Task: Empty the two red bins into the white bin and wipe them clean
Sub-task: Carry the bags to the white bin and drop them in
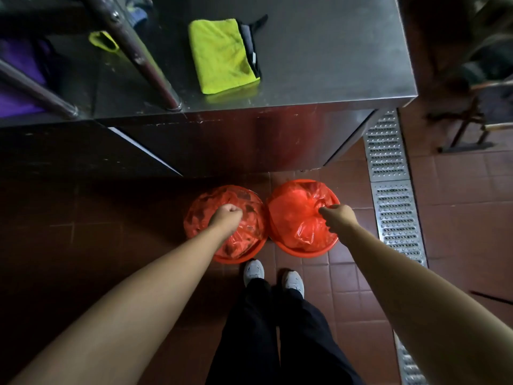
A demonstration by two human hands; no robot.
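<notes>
Red bins (302, 252) side by side, mouths upward, each hand's grip (226, 218) on liner

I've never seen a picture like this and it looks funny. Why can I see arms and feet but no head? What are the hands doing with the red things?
The camera sits on the person's head and looks down, so you see what they see: their own two arms, black trousers and white shoes. There is only this one picture.

On the tiled floor stand two red bins side by side, each lined with a red plastic bag. The left hand is curled into the bag in the left bin. The right hand pinches the bunched bag in the right bin. They seem ready to lift the bags out.

Behind the bins is a metal counter. On it lies a folded yellow cloth, likely for wiping. No white bin shows here.
</notes>
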